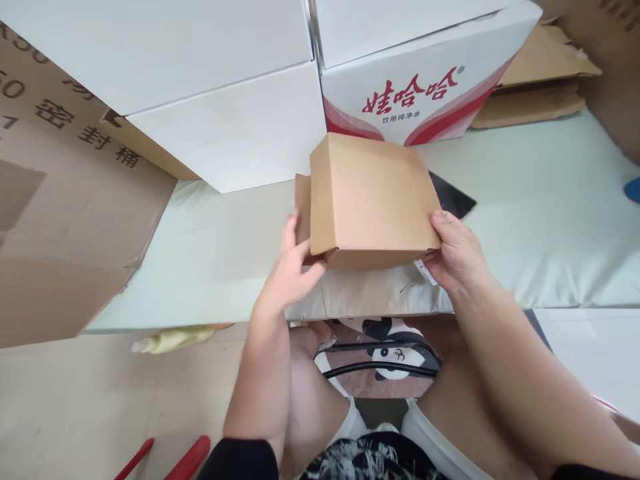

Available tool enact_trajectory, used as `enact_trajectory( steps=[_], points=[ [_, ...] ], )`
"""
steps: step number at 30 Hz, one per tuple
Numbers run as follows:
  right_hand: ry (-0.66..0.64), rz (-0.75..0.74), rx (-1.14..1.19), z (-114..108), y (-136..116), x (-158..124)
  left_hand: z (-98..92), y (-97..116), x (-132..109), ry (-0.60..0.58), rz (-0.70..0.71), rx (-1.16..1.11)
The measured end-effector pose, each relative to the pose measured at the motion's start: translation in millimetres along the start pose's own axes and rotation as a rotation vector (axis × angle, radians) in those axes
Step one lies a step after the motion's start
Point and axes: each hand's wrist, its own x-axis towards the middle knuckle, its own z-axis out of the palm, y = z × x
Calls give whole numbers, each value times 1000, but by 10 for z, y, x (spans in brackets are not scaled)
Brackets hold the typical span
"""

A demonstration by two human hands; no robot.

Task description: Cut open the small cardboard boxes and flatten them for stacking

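A small brown cardboard box (pixel 383 193) is tilted over the pale green padded surface, with flaps standing out at its left end. My right hand (pixel 457 252) grips the box's right edge near its lower corner, the thumb on the upper face and the other fingers beneath. At the left end my left hand (pixel 287 273) has its thumb and fingers around the flaps, slightly blurred. Behind the box's right side a flat black piece (pixel 453 195) shows in part. A small white label or slip (pixel 425 272) peeks out below my right hand.
White cartons (pixel 235 127) stand stacked behind, one with red Chinese lettering (pixel 410 93). A large brown carton (pixel 65 200) is at the left, folded cardboard (pixel 530 100) at the back right. Under the front edge of the padded surface (pixel 215 273) are a panda-patterned item (pixel 390 360) and a yellowish bottle (pixel 175 339).
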Motion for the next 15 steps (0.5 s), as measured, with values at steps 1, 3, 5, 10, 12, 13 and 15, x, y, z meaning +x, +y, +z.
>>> enact_trajectory(
  steps=[1,3,5,10,12,13,15],
  points=[
    [5,-3,-7,12,0,-8,-3,-30,11,-50,-6,-86],
    [11,-11,-27,30,3,-22,0,-74,27,-86,-57,-246],
    [13,-10,-46,39,8,-34,8,-82,32,-57,-130,-345],
    [-29,21,-70,42,-15,-66,-10,-53,46,78,-128,-282],
    [-64,25,-50,50,-43,-88,-29,-80,56,101,-80,-168],
    [-81,25,-37,57,-59,-101,-38,-101,61,92,-56,-121],
    [-105,32,-11,72,-88,-128,-52,-144,68,86,-11,-73]
  ],
)
